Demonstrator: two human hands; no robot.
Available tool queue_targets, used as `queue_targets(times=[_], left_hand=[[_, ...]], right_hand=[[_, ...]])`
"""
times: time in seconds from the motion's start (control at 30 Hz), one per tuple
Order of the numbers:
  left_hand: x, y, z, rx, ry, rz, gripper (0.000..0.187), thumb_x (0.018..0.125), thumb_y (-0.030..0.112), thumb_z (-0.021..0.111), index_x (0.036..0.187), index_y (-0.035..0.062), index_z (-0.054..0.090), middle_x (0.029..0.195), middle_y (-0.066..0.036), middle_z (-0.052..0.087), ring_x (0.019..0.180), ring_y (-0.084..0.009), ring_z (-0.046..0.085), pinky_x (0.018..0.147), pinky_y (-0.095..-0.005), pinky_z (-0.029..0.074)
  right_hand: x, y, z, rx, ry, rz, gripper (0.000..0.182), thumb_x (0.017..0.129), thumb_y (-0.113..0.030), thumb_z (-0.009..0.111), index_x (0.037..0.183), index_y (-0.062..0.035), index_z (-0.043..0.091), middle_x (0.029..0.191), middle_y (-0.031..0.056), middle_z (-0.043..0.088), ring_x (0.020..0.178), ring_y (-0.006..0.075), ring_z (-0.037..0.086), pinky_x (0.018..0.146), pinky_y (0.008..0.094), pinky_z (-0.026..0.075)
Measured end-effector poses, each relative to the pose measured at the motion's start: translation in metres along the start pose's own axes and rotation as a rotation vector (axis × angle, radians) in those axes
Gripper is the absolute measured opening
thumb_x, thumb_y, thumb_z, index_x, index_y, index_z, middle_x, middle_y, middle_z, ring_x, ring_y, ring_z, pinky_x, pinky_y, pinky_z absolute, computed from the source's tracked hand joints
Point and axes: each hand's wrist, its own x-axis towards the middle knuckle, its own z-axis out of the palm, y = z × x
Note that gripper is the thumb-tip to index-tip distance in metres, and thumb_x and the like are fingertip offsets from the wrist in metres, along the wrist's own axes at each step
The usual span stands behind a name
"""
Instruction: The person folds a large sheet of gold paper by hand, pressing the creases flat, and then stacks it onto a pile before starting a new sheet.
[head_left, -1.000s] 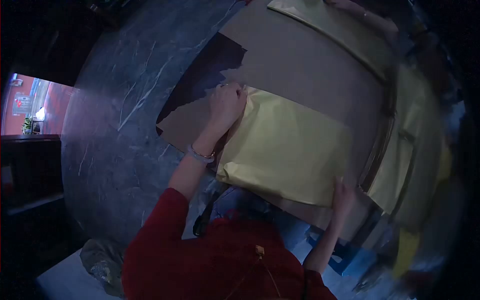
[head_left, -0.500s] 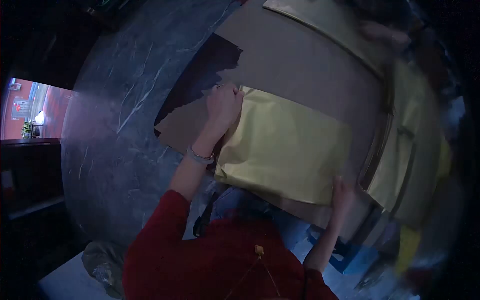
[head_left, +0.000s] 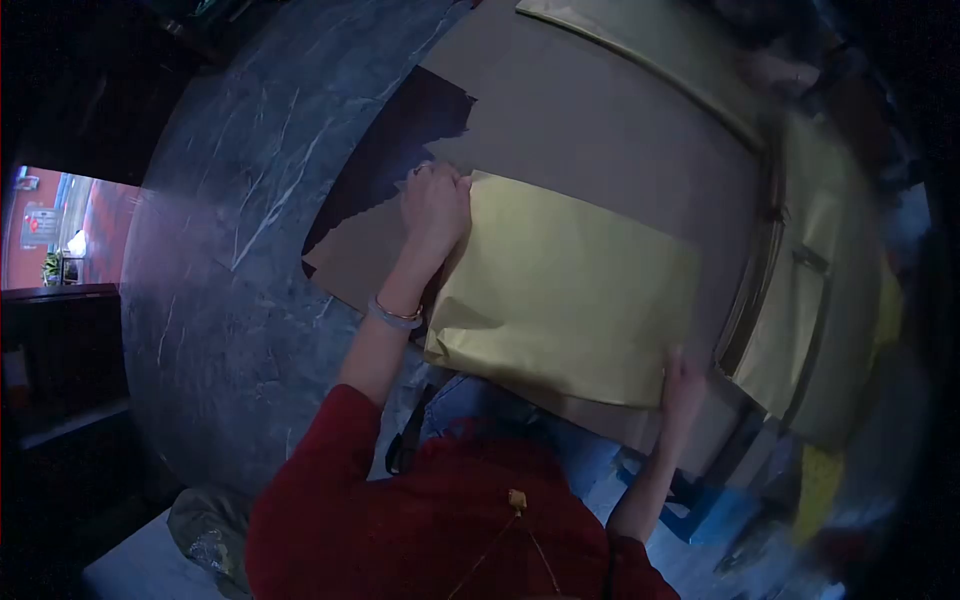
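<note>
A yellow-gold sheet (head_left: 575, 285) lies in front of me on a large brown board (head_left: 620, 130), its lower left corner creased. My left hand (head_left: 436, 205) is closed at the sheet's upper left corner, its fingers gripping the edge. At the lower right corner my right hand (head_left: 683, 385) pinches the sheet, slightly blurred. Under the board's left part shows a dark piece (head_left: 400, 140) with a ragged edge.
The marbled grey table (head_left: 250, 270) curves round on the left. More gold sheets (head_left: 800, 300) lie at the right and top. Part of another person (head_left: 785, 70) shows at the upper right. A blue object (head_left: 700, 515) is at the lower right.
My left hand has shifted slightly left and up with the sheet's corner. The sheet looks flatter, with fewer folds along its left side. My right hand stays at the lower right corner.
</note>
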Motion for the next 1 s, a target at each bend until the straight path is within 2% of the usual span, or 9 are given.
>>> queue_targets(times=[0.1,0.33,0.4,0.43,0.63,0.7,0.77,0.93,1.0], left_hand=[[0.004,0.003,-0.012,0.007,-0.127,-0.011,0.018,0.081,0.022,0.063,0.086,0.005,0.063,0.094,-0.014,0.06,0.096,-0.0327,0.055,0.079,-0.0446,0.047],[0.005,-0.004,-0.003,-0.111,-0.083,-0.019,0.014,0.08,0.021,0.064,0.083,0.0077,0.063,0.092,-0.012,0.061,0.095,-0.0317,0.056,0.078,-0.0449,0.046],[0.003,-0.003,-0.001,-0.15,0.139,0.181,0.009,0.078,0.012,0.063,0.085,0.0066,0.062,0.085,-0.01,0.062,0.08,-0.0292,0.059,0.07,-0.0387,0.046],[0.003,-0.001,-0.002,-0.16,0.134,0.189,0.009,0.078,0.012,0.063,0.085,0.0066,0.062,0.085,-0.01,0.062,0.08,-0.0292,0.059,0.07,-0.0387,0.046],[-0.004,0.008,-0.005,0.072,0.2,0.598,0.015,0.077,0.006,0.057,0.091,0.0062,0.063,0.095,-0.007,0.061,0.093,-0.0265,0.056,0.081,-0.0384,0.041],[-0.009,0.005,-0.003,0.122,0.121,0.64,0.018,0.077,0.006,0.054,0.093,0.0032,0.063,0.099,-0.008,0.061,0.097,-0.0265,0.056,0.085,-0.0397,0.04],[-0.01,-0.003,0.005,0.279,0.198,0.77,0.026,0.077,0.013,0.059,0.098,-0.0025,0.06,0.103,-0.012,0.06,0.096,-0.0271,0.055,0.084,-0.0379,0.041],[-0.024,0.012,-0.011,0.201,-0.041,0.633,0.058,0.086,0.044,0.053,0.12,-0.0032,0.051,0.115,-0.02,0.052,0.107,-0.032,0.05,0.087,-0.0402,0.039],[-0.029,0.016,-0.011,0.236,-0.035,0.664,0.058,0.086,0.044,0.053,0.122,-0.0012,0.05,0.115,-0.021,0.051,0.107,-0.0336,0.049,0.087,-0.0414,0.039]], right_hand=[[0.0,0.01,0.006,-0.007,0.045,-0.038,0.053,0.088,-0.047,0.055,0.076,0.0049,0.058,0.065,0.0261,0.053,0.061,0.0404,0.053,0.057,0.0461,0.04],[-0.002,-0.004,-0.002,0.069,-0.031,0.045,0.052,0.088,-0.049,0.054,0.082,0.0017,0.062,0.07,0.025,0.057,0.065,0.0399,0.056,0.06,0.0448,0.042],[-0.002,-0.004,-0.003,0.06,-0.014,0.039,0.052,0.088,-0.05,0.054,0.083,0.0012,0.063,0.071,0.0248,0.057,0.066,0.0401,0.057,0.06,0.0447,0.043],[-0.001,-0.003,-0.002,-0.003,-0.008,0.013,0.053,0.087,-0.05,0.054,0.082,0.0014,0.063,0.072,0.0249,0.058,0.067,0.0404,0.057,0.06,0.045,0.043],[-0.001,0.006,0.004,-0.003,-0.033,0.06,0.053,0.087,-0.051,0.053,0.076,0.0008,0.062,0.072,0.0238,0.059,0.069,0.0413,0.059,0.06,0.0468,0.044],[-0.001,0.002,0.001,-0.006,-0.026,0.091,0.054,0.087,-0.05,0.053,0.074,0.0006,0.062,0.07,0.0233,0.059,0.069,0.0413,0.059,0.059,0.0472,0.044],[-0.001,-0.003,-0.004,-0.037,-0.064,0.078,0.053,0.087,-0.05,0.054,0.071,0.0004,0.061,0.069,0.023,0.059,0.069,0.0416,0.059,0.06,0.0479,0.044],[-0.003,0.002,0.001,0.077,-0.049,0.104,0.053,0.086,-0.05,0.056,0.07,0.0004,0.06,0.068,0.0237,0.058,0.068,0.042,0.059,0.059,0.0482,0.044],[-0.002,0.003,0.001,0.111,-0.046,0.09,0.053,0.086,-0.05,0.056,0.07,0.0004,0.06,0.069,0.024,0.058,0.068,0.0421,0.059,0.059,0.0481,0.044]])
